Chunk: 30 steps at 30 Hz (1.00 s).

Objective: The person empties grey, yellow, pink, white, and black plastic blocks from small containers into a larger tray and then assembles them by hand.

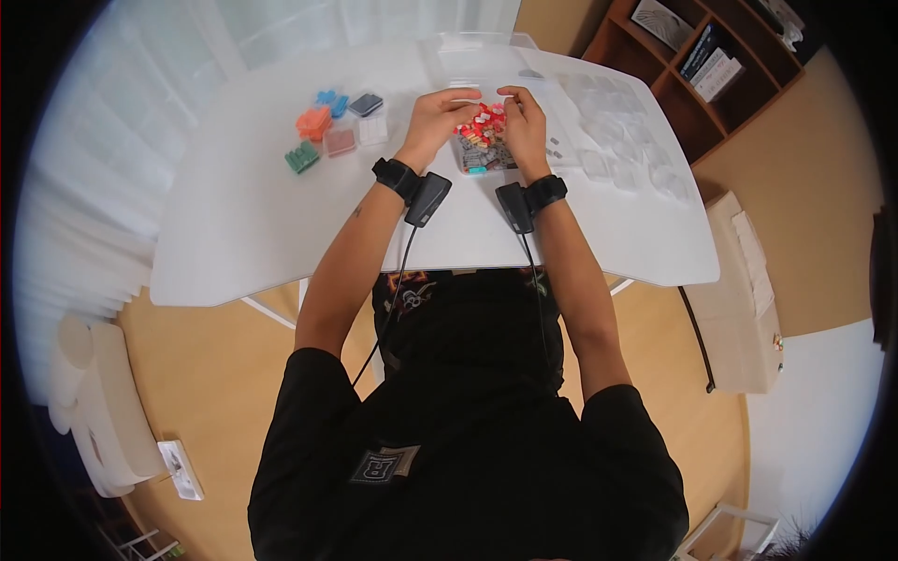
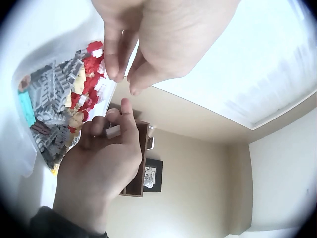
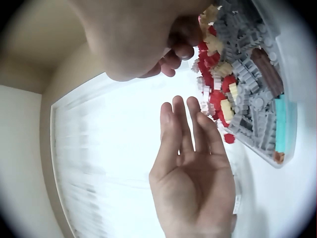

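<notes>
In the head view, a clear plastic box (image 1: 461, 169) of small toy building bricks stands on the table below both hands. Red, white and tan bricks (image 3: 216, 99) lie heaped along one side, with grey bricks (image 2: 49, 94) filling the other and turquoise pieces (image 3: 281, 124) at a corner. My left hand (image 1: 438, 123) hovers beside the red heap, its fingers extended and its palm bare in the right wrist view. Opposite it, my right hand (image 1: 528, 131) has curled fingers and pinches a small whitish brick (image 2: 113, 132).
Small orange (image 1: 314, 122), green (image 1: 301, 157), blue (image 1: 332, 101), dark grey (image 1: 367, 105), white (image 1: 372, 130) and pink (image 1: 340, 142) stacks sit to the left. Clear containers (image 1: 617, 131) cover the right side. A clear tray (image 1: 477, 64) stands behind; several grey pieces (image 1: 554, 143) lie right.
</notes>
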Motion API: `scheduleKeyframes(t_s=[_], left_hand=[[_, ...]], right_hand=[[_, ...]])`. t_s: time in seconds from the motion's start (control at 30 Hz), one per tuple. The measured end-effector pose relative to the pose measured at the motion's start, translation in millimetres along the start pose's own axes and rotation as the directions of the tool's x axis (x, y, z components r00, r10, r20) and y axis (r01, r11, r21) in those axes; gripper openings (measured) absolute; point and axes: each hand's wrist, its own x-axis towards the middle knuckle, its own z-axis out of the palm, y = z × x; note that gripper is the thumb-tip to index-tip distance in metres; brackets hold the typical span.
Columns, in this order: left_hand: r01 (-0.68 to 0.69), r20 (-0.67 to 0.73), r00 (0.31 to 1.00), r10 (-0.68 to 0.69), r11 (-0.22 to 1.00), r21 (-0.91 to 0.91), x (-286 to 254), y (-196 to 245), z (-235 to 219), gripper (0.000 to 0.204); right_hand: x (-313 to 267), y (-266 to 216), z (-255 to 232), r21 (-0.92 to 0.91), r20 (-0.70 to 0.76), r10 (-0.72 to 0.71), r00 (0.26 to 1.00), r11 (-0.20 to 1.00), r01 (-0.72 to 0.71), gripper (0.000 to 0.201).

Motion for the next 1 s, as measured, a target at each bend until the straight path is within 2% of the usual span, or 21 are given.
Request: scheduleKeyframes(t_s=[0.07,0.1,0.17,0.2,0.27,0.3,0.37,0.4,0.47,0.6,0.67,0.7,0.77,0.8,0.87,0.9,0.97,1.0], left_hand=[[0.001,-0.017,1.0,0.0,0.999,0.055,-1.8,4.4,1.4,0.029],[0.0,-0.015,1.0,0.0,0.998,0.058,-0.1,1.8,0.8,0.029],[-0.052,0.025,0.998,0.05,0.996,0.07,3.5,-3.8,-0.8,0.027],[-0.05,0.028,0.998,0.048,0.996,0.075,4.4,-5.7,-1.0,0.027],[-0.085,-0.001,0.996,0.088,0.974,0.21,5.2,-7.5,0.3,0.025],[-0.081,0.003,0.997,0.082,0.973,0.216,5.1,-7.9,1.2,0.025],[-0.13,0.003,0.991,0.132,0.977,0.172,4.1,-8.5,3.2,0.023],[-0.127,0.013,0.992,0.127,0.976,0.178,3.9,-8.2,3.3,0.023],[-0.176,-0.014,0.982,0.187,0.947,0.268,3.6,-5.9,3.8,0.024],[-0.2,0.005,0.979,0.204,0.955,0.219,3.4,-3.3,3.6,0.023],[-0.339,0.072,0.936,0.346,0.822,0.458,5.6,-5.6,-1.2,0.022],[-0.342,0.08,0.935,0.346,0.818,0.462,6.0,-7.7,-2.9,0.022],[-0.284,0.029,0.953,0.301,0.858,0.427,6.2,-8.3,-3.4,0.02],[-0.285,0.036,0.953,0.299,0.856,0.43,5.2,-6.4,-2.4,0.02],[-0.175,-0.039,0.978,0.204,0.911,0.375,2.2,-2.6,-0.4,0.019],[-0.179,-0.032,0.978,0.205,0.909,0.378,3.2,-2.7,-0.6,0.019],[-0.095,-0.036,0.994,0.105,0.972,0.213,2.8,-1.9,-1.5,0.02],[-0.094,-0.031,0.994,0.103,0.972,0.215,2.4,-1.6,-1.2,0.02]], right_hand=[[3.8,9.9,-0.2,0.162,0.093,0.062,0.994,0.984,-0.076,0.019],[4.7,10.1,-0.5,0.165,0.089,0.061,0.994,0.984,-0.075,0.019],[8.0,3.6,-0.4,0.223,0.173,0.165,0.971,0.954,-0.202,0.023],[8.5,-3.1,-2.4,0.228,0.17,0.167,0.971,0.952,-0.203,0.023],[5.8,-13.3,-8.0,0.452,0.385,0.258,0.886,0.784,-0.425,0.025],[5.7,-11.5,-7.4,0.458,0.381,0.262,0.887,0.78,-0.427,0.025],[4.6,-10.8,-6.8,0.348,0.398,0.167,0.902,0.883,-0.317,0.023],[3.0,-11.3,-5.4,0.355,0.389,0.17,0.905,0.879,-0.318,0.023],[0.4,-11.8,0.3,0.413,0.279,0.05,0.959,0.895,-0.167,0.025],[0.6,-10.5,3.7,0.343,0.304,0.045,0.952,0.927,-0.154,0.029],[1.3,-11.6,4.0,0.409,0.436,0.053,0.898,0.878,-0.25,0.032],[0.6,-13.0,3.9,0.415,0.429,0.051,0.902,0.876,-0.247,0.032],[-2.7,-16.0,4.1,0.327,0.399,0.074,0.914,0.92,-0.217,0.033],[-4.2,-18.2,3.9,0.332,0.393,0.075,0.917,0.918,-0.217,0.033],[-5.1,-21.1,3.2,0.309,0.351,0.075,0.933,0.931,-0.192,0.028],[-4.9,-21.6,3.1,0.313,0.344,0.074,0.936,0.931,-0.189,0.028],[-5.8,-21.6,2.7,0.297,0.246,0.008,0.969,0.951,-0.084,0.022],[-5.9,-21.0,2.0,0.298,0.241,0.01,0.97,0.951,-0.084,0.022]])
